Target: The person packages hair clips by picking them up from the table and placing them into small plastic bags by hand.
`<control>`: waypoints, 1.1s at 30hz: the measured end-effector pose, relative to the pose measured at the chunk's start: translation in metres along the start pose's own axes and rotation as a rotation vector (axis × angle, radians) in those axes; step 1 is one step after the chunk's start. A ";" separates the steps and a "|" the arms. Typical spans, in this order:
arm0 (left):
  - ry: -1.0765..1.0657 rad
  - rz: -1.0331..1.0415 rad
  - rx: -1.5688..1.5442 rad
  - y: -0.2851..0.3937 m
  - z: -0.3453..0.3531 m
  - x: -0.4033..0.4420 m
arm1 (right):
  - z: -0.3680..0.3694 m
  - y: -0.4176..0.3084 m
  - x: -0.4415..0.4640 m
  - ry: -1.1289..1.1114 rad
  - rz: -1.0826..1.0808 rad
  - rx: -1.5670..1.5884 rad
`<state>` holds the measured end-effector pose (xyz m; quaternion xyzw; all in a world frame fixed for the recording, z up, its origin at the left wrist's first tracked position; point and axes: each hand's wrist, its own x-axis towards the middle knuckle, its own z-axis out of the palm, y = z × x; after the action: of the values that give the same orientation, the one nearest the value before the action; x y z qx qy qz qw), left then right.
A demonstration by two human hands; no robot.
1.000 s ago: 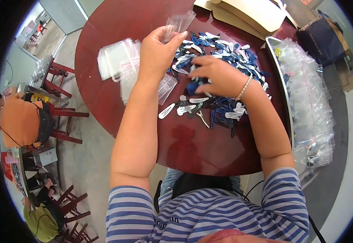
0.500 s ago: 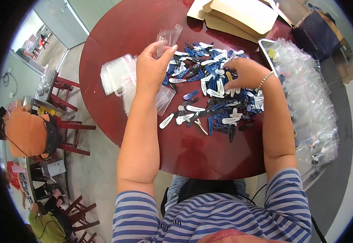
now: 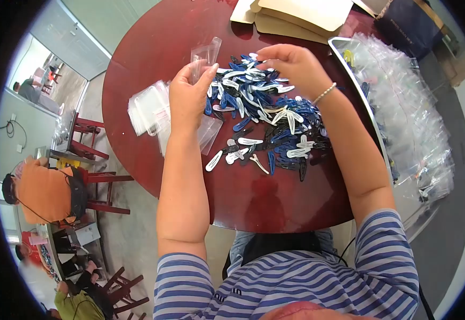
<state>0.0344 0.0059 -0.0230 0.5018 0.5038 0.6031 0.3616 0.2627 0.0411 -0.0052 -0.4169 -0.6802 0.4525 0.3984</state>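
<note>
- My left hand (image 3: 192, 96) pinches at least one clear bag (image 3: 205, 56).
- My right hand (image 3: 296, 66), fingers half-open, hold unclear, partly blocks one clip pile (image 3: 264, 106).
- One bag stack (image 3: 148, 109) left, one tray (image 3: 358, 85) right.

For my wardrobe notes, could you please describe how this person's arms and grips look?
The left sleeve and right sleeve are short, with blue and pale grey stripes. A thin, pale bracelet circles the right wrist; the left wrist has none. The left grip and right grip are bare hands, without gloves.
</note>
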 end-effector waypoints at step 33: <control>-0.056 0.022 0.091 0.003 0.003 -0.003 | -0.024 0.011 -0.002 -0.055 -0.241 -0.710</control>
<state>0.0384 0.0026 -0.0206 0.5400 0.5148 0.5692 0.3455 0.2880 0.0484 -0.0094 -0.4339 -0.8493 0.1492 0.2611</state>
